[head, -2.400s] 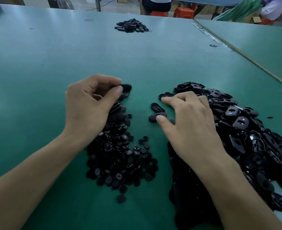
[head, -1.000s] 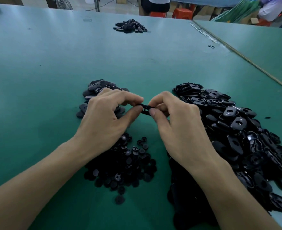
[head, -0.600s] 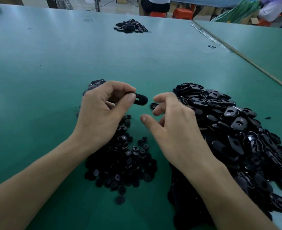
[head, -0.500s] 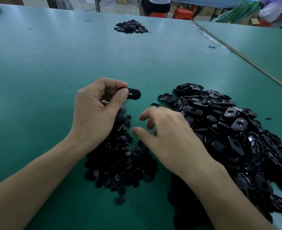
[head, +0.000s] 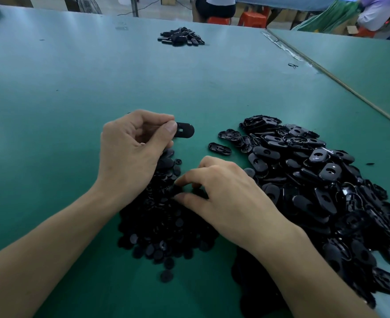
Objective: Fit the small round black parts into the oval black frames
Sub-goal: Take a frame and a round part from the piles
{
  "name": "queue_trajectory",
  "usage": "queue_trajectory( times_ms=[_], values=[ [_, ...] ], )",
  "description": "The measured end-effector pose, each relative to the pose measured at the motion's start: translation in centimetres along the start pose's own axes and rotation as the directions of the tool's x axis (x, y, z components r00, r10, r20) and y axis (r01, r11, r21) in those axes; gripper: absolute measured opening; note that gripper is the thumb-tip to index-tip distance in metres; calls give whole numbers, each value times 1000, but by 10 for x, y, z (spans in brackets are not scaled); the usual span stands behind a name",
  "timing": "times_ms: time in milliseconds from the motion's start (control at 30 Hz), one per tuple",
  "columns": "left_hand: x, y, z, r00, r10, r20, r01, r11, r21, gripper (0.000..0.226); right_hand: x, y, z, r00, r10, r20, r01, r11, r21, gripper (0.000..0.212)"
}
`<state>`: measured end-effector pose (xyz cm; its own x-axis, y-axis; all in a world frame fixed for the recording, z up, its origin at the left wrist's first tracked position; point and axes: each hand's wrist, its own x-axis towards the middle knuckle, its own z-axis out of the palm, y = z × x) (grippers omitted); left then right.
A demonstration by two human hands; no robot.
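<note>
**Left hand pinches a frame, right hand down among the round parts**

Head view. The left hand [head: 132, 154] holds one oval black frame [head: 185, 130] by its near end, pinched between thumb and forefinger. The frame juts out to the right of the fingertips, broad face up, with its slot showing just past the thumbnail. The other fingers are curled in toward the palm, and the back of the hand faces the camera. The wrist lies over the far-left edge of the heap of small round black parts [head: 166, 226] on the green table [head: 74, 92].

The right hand [head: 228, 196] lies palm down over that same heap, just nearer than the left hand and to its right. Its fingers are bent, and the tips of the forefinger and thumb are lowered into the round parts with a small gap between them. I cannot tell whether a part is pinched there, because the black pieces run together. The forearm crosses the near edge of the big pile of oval frames [head: 322, 191], which spreads along the right of the table.

A loose frame [head: 220, 148] lies flat on the table between the held frame and the big pile. A single round part [head: 166, 276] sits just clear of the heap's near edge. A small black pile [head: 181, 39] lies far up the table, well apart from the rest
</note>
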<state>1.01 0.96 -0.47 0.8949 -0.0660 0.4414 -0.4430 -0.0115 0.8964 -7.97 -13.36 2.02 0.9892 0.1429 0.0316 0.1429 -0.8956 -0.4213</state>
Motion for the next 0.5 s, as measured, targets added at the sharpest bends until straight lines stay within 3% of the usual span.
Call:
queue_trajectory(
  times_ms=[300,500],
  values=[
    [0,-3,-1,1000,-21,14,22,1000,-18,11,1,-1,4,1000,-3,-23,5,998,69,14],
    [-1,-6,-1,998,-36,46,38,999,-30,11,1,-3,5,999,-21,-36,21,1000,18,16]
  ],
)
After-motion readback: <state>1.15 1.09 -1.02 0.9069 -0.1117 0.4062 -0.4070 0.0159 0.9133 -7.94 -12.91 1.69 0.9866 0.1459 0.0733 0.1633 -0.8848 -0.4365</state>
